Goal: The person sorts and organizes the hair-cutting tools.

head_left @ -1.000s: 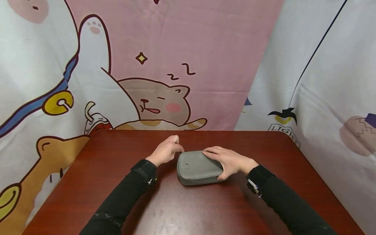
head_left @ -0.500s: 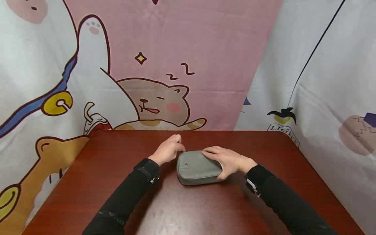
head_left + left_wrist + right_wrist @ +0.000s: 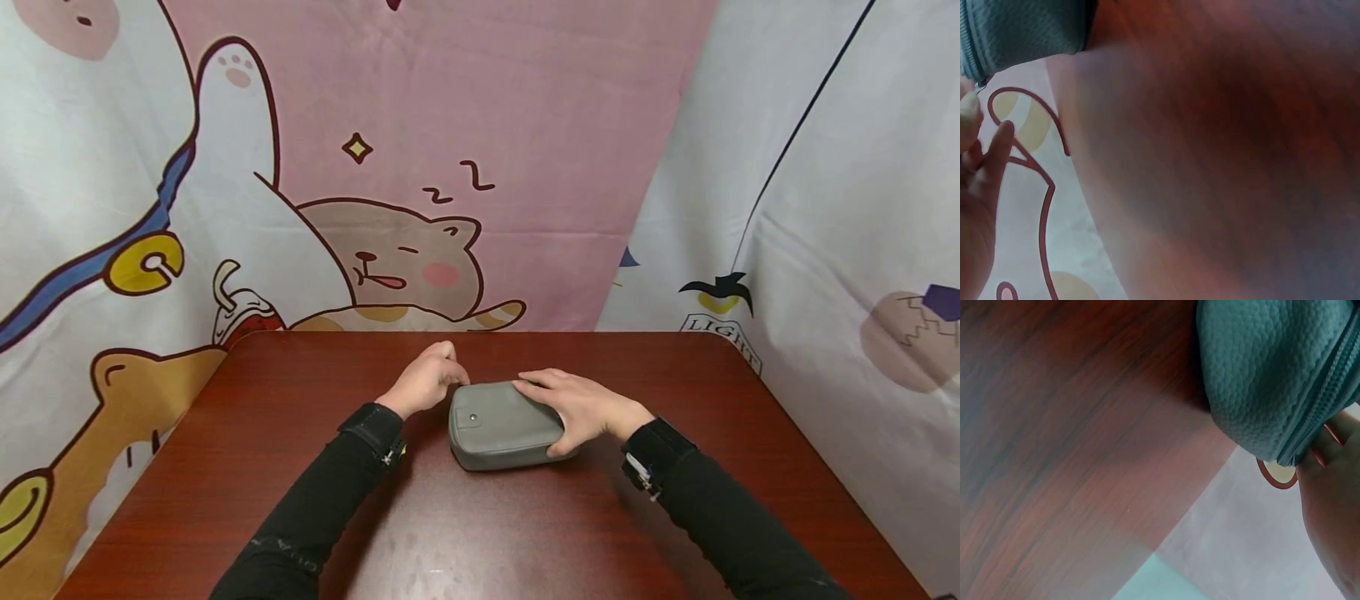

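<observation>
A grey-green zippered pouch (image 3: 504, 423) of pebbled, leather-like material lies on the table, a small round snap on its top near the left end. My right hand (image 3: 588, 408) grips the right end, thumb on the near side and fingers over the far top edge. At the far left corner, my left hand (image 3: 427, 379) has its fingers curled and pinches the zipper pull (image 3: 982, 85), which shows as a small metal tab by the thumb. The zipper (image 3: 1322, 394) runs along the pouch's side in the right wrist view. The right fingertips are partly hidden there.
The reddish-brown wooden table (image 3: 300, 367) has its far edge a short way beyond the hands. Behind it hangs a pink and white cloth (image 3: 540, 167) with cartoon animals, and it continues down the right side.
The pouch and both hands keep nearly the same places. The head view has shifted very slightly.
</observation>
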A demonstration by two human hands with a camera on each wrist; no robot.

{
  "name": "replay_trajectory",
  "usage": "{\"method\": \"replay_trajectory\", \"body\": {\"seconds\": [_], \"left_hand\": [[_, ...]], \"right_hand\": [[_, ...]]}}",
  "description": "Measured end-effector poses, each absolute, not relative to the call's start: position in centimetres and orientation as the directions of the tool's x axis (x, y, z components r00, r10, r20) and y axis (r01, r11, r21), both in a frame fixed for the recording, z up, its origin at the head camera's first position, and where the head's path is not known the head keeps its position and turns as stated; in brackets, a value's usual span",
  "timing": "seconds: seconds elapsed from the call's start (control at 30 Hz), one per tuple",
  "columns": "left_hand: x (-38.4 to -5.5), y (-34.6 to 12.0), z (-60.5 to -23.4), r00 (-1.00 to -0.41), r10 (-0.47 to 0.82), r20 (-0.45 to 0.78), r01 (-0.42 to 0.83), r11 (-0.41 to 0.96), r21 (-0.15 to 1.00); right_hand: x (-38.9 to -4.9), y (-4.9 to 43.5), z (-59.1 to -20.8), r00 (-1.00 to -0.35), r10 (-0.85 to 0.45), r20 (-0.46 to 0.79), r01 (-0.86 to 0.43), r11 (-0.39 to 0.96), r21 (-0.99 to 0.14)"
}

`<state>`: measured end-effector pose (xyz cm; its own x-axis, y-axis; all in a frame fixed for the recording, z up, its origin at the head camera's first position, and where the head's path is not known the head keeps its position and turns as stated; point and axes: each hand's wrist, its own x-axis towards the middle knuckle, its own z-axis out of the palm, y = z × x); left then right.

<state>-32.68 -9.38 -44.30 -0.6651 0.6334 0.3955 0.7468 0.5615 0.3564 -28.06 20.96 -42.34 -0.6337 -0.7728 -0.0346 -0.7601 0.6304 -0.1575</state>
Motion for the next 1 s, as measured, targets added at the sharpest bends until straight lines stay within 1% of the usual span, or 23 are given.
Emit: {"method": "replay_trajectory", "body": {"seconds": [0.1, 0.33, 0.53, 0.67, 0.8, 1.0], "left_hand": [[-32.9, -9.6, -43.9, -0.688, 0.622, 0.372, 0.725, 0.58, 0.371], [-33.5, -10.1, -43.2, -0.721, 0.623, 0.304, 0.692, 0.631, 0.35], [-33.7, -10.5, -43.2, -0.744, 0.636, 0.205, 0.658, 0.644, 0.391], [-34.0, -10.9, -43.3, -0.774, 0.614, 0.156, 0.617, 0.674, 0.407], [-34.2, -11.3, -43.2, -0.798, 0.583, 0.153, 0.586, 0.691, 0.424], [-33.9, -11.7, -42.7, -0.804, 0.572, 0.16, 0.582, 0.704, 0.408]], "right_hand": [[-28.2, 20.6, -42.4, -0.636, -0.771, -0.014, -0.76, 0.63, -0.16], [-28.6, 19.8, -42.5, -0.646, -0.764, 0.013, -0.754, 0.635, -0.17], [-28.9, 18.9, -42.5, -0.653, -0.757, 0.026, -0.748, 0.638, -0.185], [-29.0, 18.4, -42.6, -0.665, -0.746, 0.039, -0.739, 0.649, -0.181], [-29.0, 17.8, -42.5, -0.677, -0.735, 0.04, -0.728, 0.66, -0.189], [-29.4, 17.8, -42.6, -0.69, -0.724, 0.002, -0.712, 0.678, -0.183]]}}
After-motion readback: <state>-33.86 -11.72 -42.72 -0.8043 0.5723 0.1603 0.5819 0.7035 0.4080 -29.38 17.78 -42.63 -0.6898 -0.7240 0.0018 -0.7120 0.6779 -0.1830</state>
